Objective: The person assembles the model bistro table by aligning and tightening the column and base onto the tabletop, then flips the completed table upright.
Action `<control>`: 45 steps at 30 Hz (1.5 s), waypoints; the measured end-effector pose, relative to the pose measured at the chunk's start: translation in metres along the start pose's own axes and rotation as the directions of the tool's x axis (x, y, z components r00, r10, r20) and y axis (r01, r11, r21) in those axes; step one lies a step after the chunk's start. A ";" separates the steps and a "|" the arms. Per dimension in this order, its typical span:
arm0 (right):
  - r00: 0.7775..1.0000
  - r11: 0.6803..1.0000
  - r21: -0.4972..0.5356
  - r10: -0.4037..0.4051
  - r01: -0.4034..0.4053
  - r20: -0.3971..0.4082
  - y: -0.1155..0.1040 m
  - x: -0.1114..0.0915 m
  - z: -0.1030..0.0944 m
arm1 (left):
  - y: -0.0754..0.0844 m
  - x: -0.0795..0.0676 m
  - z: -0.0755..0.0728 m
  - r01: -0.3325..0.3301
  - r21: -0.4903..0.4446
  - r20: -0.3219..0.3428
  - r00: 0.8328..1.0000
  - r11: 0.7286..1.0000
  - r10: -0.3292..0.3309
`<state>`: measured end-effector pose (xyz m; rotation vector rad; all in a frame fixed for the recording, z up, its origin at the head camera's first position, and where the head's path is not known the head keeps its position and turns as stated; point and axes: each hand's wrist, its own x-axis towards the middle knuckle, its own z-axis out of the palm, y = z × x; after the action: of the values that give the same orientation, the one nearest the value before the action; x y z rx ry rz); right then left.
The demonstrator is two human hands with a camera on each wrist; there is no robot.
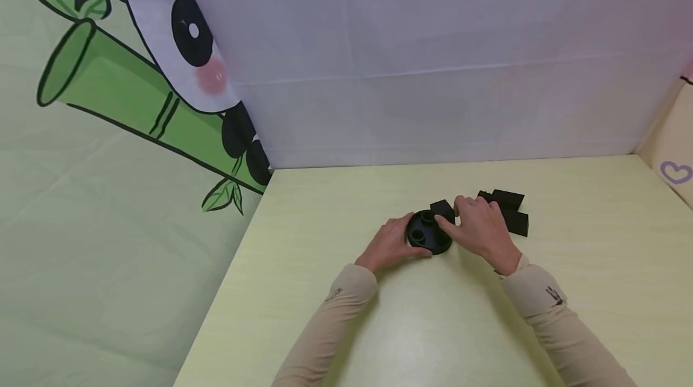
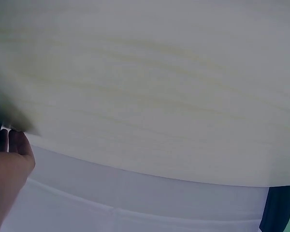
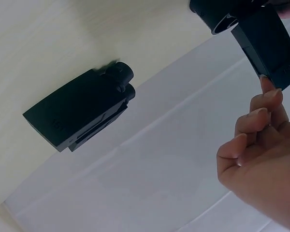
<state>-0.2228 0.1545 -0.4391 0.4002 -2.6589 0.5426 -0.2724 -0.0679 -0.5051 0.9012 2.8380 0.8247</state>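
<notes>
My left hand [image 1: 388, 244] grips the near left rim of a round black base [image 1: 441, 247], its thumb along the front edge. Two round sockets stand up from the base's top. With my right hand [image 1: 479, 226] I pinch a black rectangular block [image 1: 443, 209] at the base's far right side. In the right wrist view, that block [image 3: 270, 46] slants down from beside a round socket [image 3: 210, 14], with a fingertip on its lower end. The left wrist view catches a hand [image 2: 12, 169] only at its left edge, beside something dark and mostly cut off.
Just right of my right hand lie more black blocks [image 1: 515, 222] on the pale table [image 1: 325, 206]. Up close, they show flat rectangular bodies [image 3: 77, 111] with short cylinder ends [image 3: 120, 73]. A white cloth [image 1: 433, 116] hangs behind the table, and a green printed cloth [image 1: 108, 242] hangs at the left.
</notes>
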 end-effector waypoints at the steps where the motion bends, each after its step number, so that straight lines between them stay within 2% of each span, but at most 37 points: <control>1: 1.000 1.000 -0.007 0.002 -0.002 -0.004 0.000 0.000 0.000 | 0.000 0.000 0.000 0.002 -0.001 0.001 1.000 1.000 -0.002; 8: 0.998 0.998 0.020 0.063 -0.063 0.031 0.002 0.000 -0.001 | 0.000 0.001 0.001 -0.006 -0.008 -0.002 1.000 1.000 0.005; 13: 0.995 0.999 0.038 0.027 -0.031 0.095 0.004 0.003 -0.001 | -0.001 0.001 0.002 0.012 -0.002 0.003 1.000 1.000 -0.012; 21: 0.996 0.997 0.040 0.064 -0.067 0.066 0.006 0.004 -0.006 | -0.003 0.003 0.000 -0.016 -0.003 -0.015 1.000 1.000 0.016; 32: 0.993 0.993 0.074 0.092 -0.097 0.068 0.008 -0.002 -0.009 | -0.002 0.000 0.001 0.004 0.016 -0.008 1.000 1.000 -0.004; 37: 0.993 0.990 0.106 0.090 -0.098 0.081 0.008 -0.003 -0.010 | -0.002 0.001 0.000 -0.009 0.008 -0.011 1.000 1.000 0.009; 42: 0.990 0.989 0.089 0.111 -0.119 0.092 0.009 -0.006 -0.012 | -0.002 0.001 0.000 -0.007 0.000 -0.005 1.000 1.000 0.007; 45: 0.989 0.991 0.081 0.095 -0.104 0.110 0.010 -0.007 -0.014 | -0.002 0.001 0.001 -0.005 0.001 -0.004 1.000 1.000 0.005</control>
<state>-0.2161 0.1707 -0.4335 0.3312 -2.7758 0.6870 -0.2739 -0.0687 -0.5065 0.9085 2.8410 0.8275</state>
